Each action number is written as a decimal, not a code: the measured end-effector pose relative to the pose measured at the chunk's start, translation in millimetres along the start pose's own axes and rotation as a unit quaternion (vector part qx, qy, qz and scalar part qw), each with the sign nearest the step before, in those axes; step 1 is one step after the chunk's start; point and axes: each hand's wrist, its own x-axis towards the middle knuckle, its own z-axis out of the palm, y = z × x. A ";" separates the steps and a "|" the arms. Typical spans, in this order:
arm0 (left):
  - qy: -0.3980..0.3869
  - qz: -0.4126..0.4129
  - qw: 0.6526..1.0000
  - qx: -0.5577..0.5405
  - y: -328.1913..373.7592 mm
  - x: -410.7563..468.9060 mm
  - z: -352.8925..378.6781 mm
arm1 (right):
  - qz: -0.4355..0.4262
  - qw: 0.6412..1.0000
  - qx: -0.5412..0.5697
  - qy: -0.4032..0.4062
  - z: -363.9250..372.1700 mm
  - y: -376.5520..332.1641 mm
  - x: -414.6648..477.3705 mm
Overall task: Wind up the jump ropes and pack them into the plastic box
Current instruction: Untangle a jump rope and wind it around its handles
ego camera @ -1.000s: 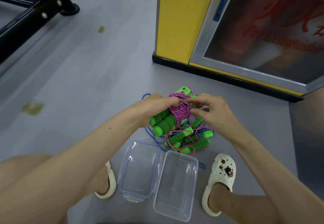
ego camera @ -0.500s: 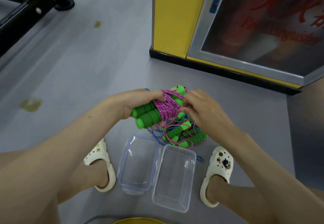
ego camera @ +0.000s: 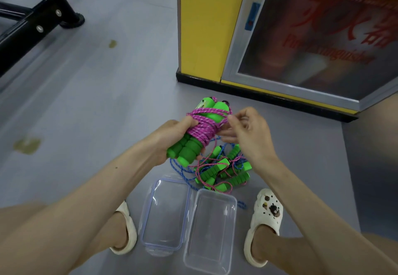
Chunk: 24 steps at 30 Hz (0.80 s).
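My left hand grips a pair of green foam handles with pink rope wound tightly around them. My right hand pinches the loose end of that pink rope just right of the bundle. Below them a tangled pile of jump ropes with green handles and pink and blue cords lies on the grey floor. The clear plastic box stands open and empty between my feet, its lid lying beside it on the left.
A yellow cabinet with a glass fire-extinguisher door stands behind the pile. A black metal frame crosses the upper left. My white clogs flank the box. Stains mark the floor at the left.
The wound bundle has tilted more upright in my left hand, and my right hand has drawn the pink rope end around its upper part, off to the right.
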 end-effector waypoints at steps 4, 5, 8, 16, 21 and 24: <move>0.021 0.015 0.999 0.032 -3.2 3.1 1.1 | -0.018 1.000 0.004 -0.017 0.7 6.4 1.0; 0.020 0.017 0.999 0.031 -2.7 3.5 2.5 | -0.028 0.999 -0.012 -0.016 0.1 8.1 2.2; 0.050 0.037 0.997 0.046 -5.2 5.7 8.8 | -0.111 0.988 -0.110 0.016 0.5 14.3 1.6; 0.083 0.055 0.995 0.023 -5.3 7.2 14.9 | -0.338 0.826 -0.451 0.000 3.7 22.2 2.8; 0.067 0.053 0.996 0.036 -5.8 8.5 14.2 | -0.283 0.912 -0.296 0.025 5.3 17.5 9.1; 0.083 0.039 0.996 0.004 -4.1 6.4 13.5 | -0.271 0.935 -0.225 0.048 4.6 14.5 10.2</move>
